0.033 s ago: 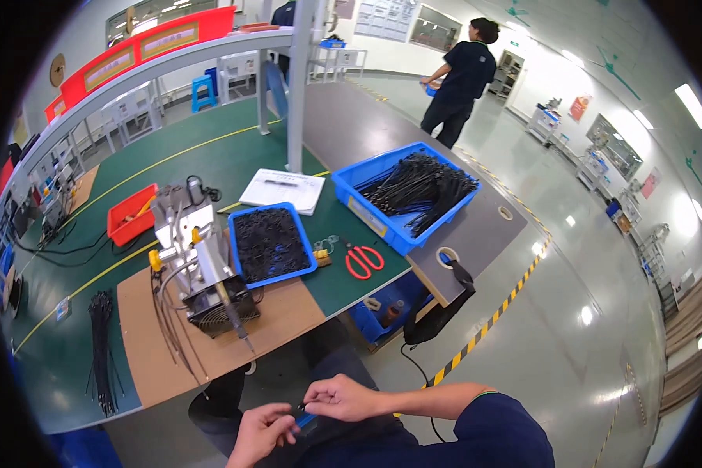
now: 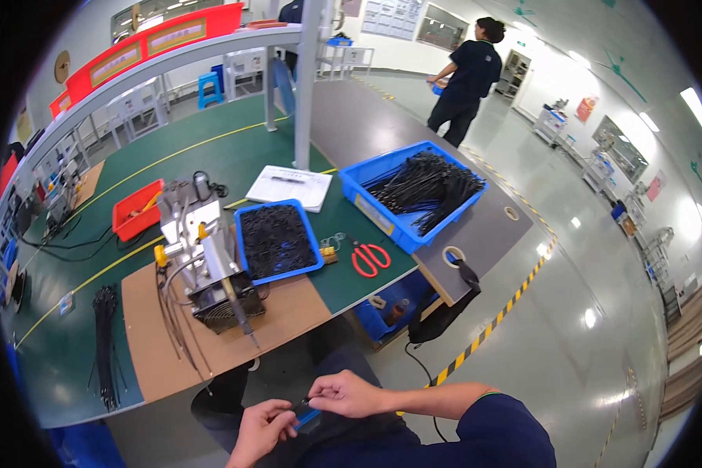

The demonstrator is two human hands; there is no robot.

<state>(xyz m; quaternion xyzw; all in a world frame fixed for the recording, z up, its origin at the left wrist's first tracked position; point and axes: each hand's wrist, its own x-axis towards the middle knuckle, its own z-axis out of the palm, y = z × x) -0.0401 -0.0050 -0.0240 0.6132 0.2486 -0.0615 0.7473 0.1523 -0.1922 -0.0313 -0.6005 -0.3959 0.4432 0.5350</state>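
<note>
Over my lap, in front of the table edge, my two hands are close together. Between the thumb and finger of my right hand (image 2: 348, 395) is one end of a small black piece (image 2: 301, 406), too small to name. My left hand (image 2: 262, 429) has its thumb and forefinger at the other end of that piece, fingers curled. Above them on the table stands a bench machine (image 2: 214, 269) with a metal top and a pointed tool. Beside it a blue tray (image 2: 320, 259) holds many small black parts. A bundle of black cables (image 2: 105, 343) lies at the left.
A larger blue bin (image 2: 402, 234) of black cables stands at the right, near red-handled scissors (image 2: 370, 259) and a tape roll (image 2: 453, 257). A notebook (image 2: 292, 191) and red tray (image 2: 136, 218) lie farther back. A black bag (image 2: 444, 312) hangs at the corner. A person (image 2: 469, 82) stands beyond.
The whole scene has shifted slightly to the right in the picture. My fingers have moved a little, and more of the small black piece shows between them.
</note>
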